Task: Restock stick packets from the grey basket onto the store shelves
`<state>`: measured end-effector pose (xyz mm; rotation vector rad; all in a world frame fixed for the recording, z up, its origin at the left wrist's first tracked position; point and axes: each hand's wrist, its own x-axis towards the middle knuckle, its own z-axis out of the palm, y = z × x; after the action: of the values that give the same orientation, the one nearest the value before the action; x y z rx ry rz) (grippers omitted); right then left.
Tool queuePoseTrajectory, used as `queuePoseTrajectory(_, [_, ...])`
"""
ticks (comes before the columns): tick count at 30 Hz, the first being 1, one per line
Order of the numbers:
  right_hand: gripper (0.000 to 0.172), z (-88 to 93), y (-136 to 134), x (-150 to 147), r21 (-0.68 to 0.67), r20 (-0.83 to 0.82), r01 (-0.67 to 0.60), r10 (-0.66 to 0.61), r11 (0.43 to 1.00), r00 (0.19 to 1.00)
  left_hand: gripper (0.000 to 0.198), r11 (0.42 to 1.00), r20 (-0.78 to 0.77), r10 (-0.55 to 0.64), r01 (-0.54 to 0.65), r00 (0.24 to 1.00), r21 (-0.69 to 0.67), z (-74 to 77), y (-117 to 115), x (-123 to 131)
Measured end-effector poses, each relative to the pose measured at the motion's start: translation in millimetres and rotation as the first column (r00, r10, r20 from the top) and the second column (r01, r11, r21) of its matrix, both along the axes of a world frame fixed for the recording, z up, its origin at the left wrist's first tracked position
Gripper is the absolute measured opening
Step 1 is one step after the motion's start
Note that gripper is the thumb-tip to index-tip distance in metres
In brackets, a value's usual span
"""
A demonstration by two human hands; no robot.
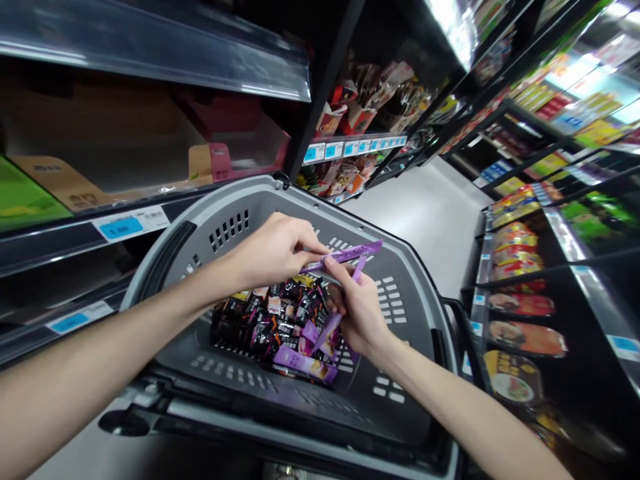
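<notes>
Both of my hands are over a grey shopping basket. My left hand pinches one end of a slim purple snack packet. My right hand is closed around purple packets as well, its thumb against that same one; another packet's end sticks up behind the thumb, and one hangs below the palm. How many it holds I cannot tell. Below lie many black snack packets in a heap, with a purple packet on top at the near side.
On the left, a shelf holds open display cartons above a price label. Further ahead are bagged snacks on shelves. Packaged foods line the right shelves. Pale floor runs between them.
</notes>
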<state>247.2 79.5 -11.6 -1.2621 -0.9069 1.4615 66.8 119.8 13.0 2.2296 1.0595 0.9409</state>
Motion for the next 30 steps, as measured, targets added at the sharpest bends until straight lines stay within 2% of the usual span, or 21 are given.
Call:
queuePoseTrajectory(4, [0.036,2.0,-0.5,0.7,0.007,0.013,0.046,-0.046,0.999,0.999,0.027,0.999,-0.028,-0.017,0.018,0.999,0.028,-0.6,-0.4,0.6])
queuePoseTrajectory(11, [0.033,0.5,0.2,2.5,-0.008,-0.003,-0.006,0.006,1.000,1.000,0.032,1.000,-0.066,0.017,-0.017,0.998,0.002,-3.1,-0.3,1.5])
queuePoseTrajectory(15, [0.034,-1.9,1.5,4.3,0.005,-0.035,-0.043,0.043,0.999,0.998,0.032,0.998,-0.037,0.052,-0.053,0.998,-0.032,-3.3,0.6,-0.3])
queuePoseTrajectory(30, [0.031,-0.7,1.2,2.8,-0.024,-0.091,-0.053,0.051,0.998,0.995,0.030,0.993,-0.034,0.082,-0.084,0.996,-0.078,-3.3,1.5,-1.6])
